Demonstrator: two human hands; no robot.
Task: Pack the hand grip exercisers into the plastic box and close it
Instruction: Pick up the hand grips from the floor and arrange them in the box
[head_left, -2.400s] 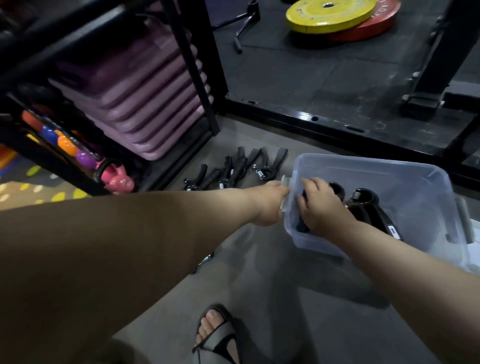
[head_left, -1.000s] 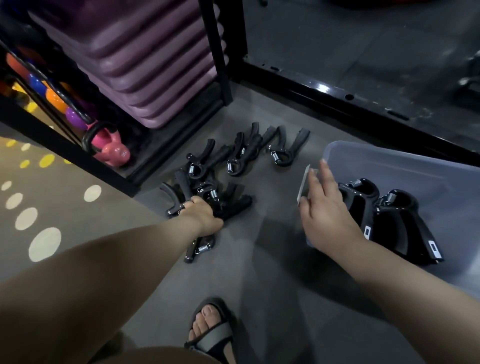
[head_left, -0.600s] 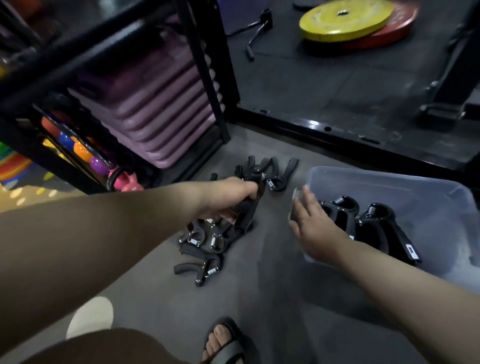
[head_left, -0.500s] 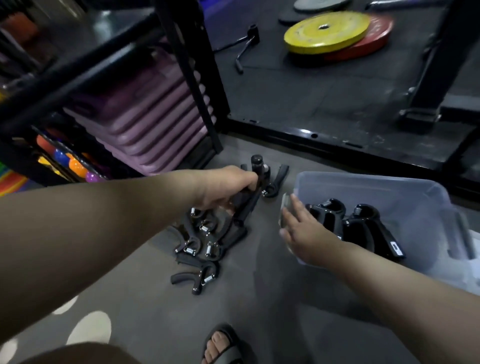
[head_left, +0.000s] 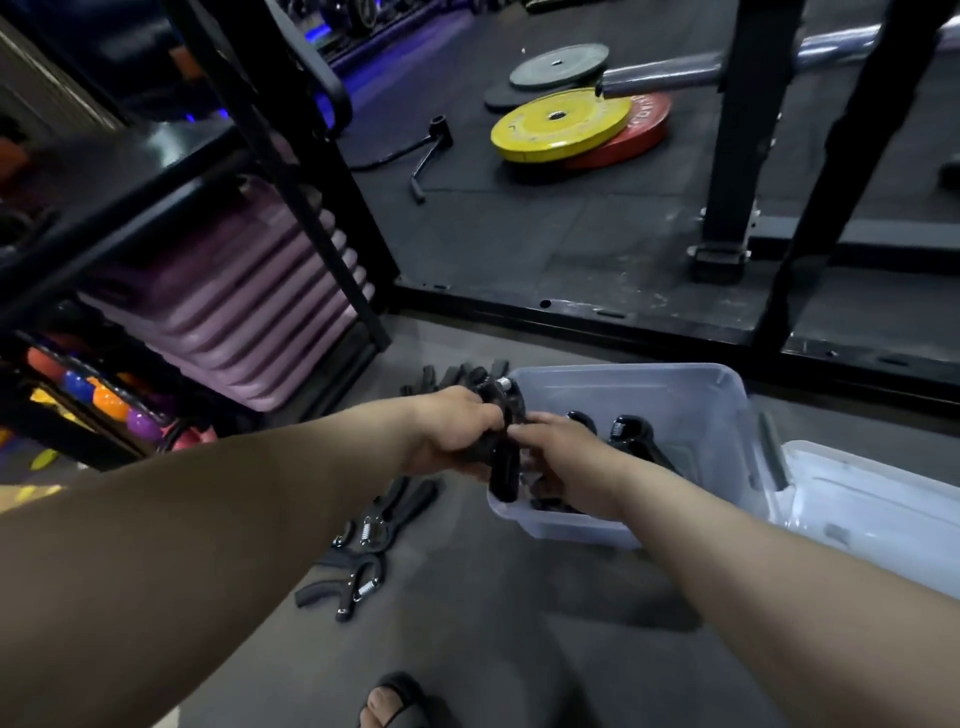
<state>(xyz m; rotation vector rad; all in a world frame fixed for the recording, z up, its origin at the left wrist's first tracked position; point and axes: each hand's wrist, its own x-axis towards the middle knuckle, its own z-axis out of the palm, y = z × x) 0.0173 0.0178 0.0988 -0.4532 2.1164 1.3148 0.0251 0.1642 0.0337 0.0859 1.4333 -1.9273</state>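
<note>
Hand grip exercisers (head_left: 500, 457): bundle clamped in left hand (head_left: 454, 431) at plastic box (head_left: 623, 370) 9 o'clock rim; right hand (head_left: 569, 457) touches it, grip unclear. Few packed, more loose on floor (head_left: 467, 623) at box's 8 and 10 o'clock; lid (head_left: 857, 499) off, 3 o'clock.

White lettering on the red weight plate (head_left: 638, 136) is too blurred to read.
</note>
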